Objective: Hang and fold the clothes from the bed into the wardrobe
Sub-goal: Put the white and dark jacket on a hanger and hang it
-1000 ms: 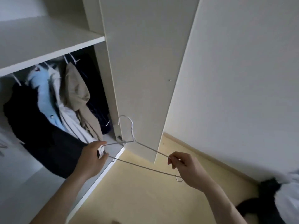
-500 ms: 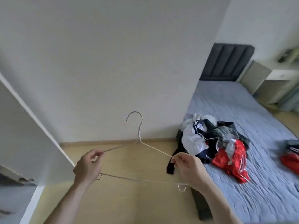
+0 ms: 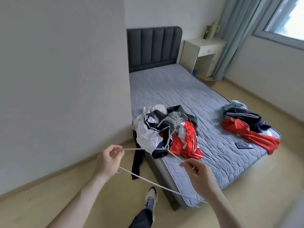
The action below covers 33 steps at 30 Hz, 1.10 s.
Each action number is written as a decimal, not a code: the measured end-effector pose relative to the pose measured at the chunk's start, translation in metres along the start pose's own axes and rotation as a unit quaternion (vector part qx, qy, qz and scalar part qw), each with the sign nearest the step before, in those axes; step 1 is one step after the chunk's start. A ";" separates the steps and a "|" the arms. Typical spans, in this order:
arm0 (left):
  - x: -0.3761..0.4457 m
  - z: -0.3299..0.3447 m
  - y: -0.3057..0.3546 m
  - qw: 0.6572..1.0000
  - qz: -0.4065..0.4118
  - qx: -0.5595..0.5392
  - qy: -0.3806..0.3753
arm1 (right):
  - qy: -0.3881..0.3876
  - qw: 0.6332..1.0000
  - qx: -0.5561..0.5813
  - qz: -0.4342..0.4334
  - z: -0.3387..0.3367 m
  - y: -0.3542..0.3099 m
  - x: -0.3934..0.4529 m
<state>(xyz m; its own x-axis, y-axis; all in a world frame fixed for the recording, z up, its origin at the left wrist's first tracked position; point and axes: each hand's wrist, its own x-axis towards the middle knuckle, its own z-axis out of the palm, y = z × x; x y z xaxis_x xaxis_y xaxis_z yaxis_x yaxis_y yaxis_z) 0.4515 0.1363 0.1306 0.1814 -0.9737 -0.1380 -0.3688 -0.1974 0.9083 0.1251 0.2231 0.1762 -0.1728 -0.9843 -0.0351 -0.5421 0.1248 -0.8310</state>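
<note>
Turned from the wardrobe, both hands, left [image 3: 109,159] and right [image 3: 195,172], pinch a thin white wire hanger [image 3: 148,178]. Two heaps of clothes, near [image 3: 166,132] and far [image 3: 246,124], still await on the grey quilted bed [image 3: 181,89].

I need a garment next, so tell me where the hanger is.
The hanger is low in the head view, held between the left hand and right hand, before the near clothes pile on the bed.

Held before the bed [image 3: 189,89]: a white wire hanger [image 3: 154,182], left hand [image 3: 109,159] pinching one shoulder, right hand [image 3: 196,175] the other. Heaped on the bed's near end, two piles of clothes [image 3: 166,134], [image 3: 246,124].
</note>
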 end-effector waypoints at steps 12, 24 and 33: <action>0.214 0.209 -0.008 0.981 -0.112 0.060 -0.148 | 0.045 0.991 -0.036 0.124 -0.047 0.120 0.211; 0.343 0.381 -0.042 0.871 -0.152 0.339 -0.321 | 0.077 0.973 0.003 0.216 -0.058 0.226 0.367; 0.357 0.452 -0.172 0.843 -0.198 0.390 -0.314 | 0.006 0.976 0.008 0.218 0.009 0.318 0.439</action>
<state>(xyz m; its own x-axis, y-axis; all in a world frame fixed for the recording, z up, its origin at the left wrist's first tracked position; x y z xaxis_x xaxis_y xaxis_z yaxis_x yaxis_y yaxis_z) 0.1676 -0.2288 -0.2537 0.0040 -0.6344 -0.7730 -0.9243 -0.2974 0.2392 -0.1155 -0.1707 -0.1086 -0.3938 -0.8364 -0.3812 -0.4021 0.5297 -0.7468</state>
